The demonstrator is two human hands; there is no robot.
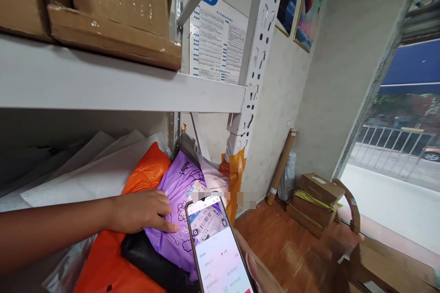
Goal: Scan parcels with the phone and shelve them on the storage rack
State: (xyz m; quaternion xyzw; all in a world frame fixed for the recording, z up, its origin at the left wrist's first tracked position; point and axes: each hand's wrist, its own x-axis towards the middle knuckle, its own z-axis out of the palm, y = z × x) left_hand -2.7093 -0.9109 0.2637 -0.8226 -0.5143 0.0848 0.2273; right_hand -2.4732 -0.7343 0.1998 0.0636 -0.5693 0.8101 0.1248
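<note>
My left hand (147, 212) reaches in from the left and grips a purple plastic mailer bag (182, 187), fingers bent and thumb against its front. The bag has black cloud drawings, a "Hello" print and a white shipping label. In my right hand (259, 265) is a smartphone (220, 251), held in front of the bag. Its screen shows a camera picture of the label and barcode above a white form. Orange mailer bags (118, 265) lie beneath and behind my left hand. A black bag (151, 256) sits under the purple one.
Cardboard boxes (117, 18) stand on the upper white shelf (120, 80). White bags (85, 174) lie behind on the lower level. Orange tape wraps the rack post (237, 174). More cartons (312, 201) and a long cardboard tube (282, 167) stand on the floor by the window.
</note>
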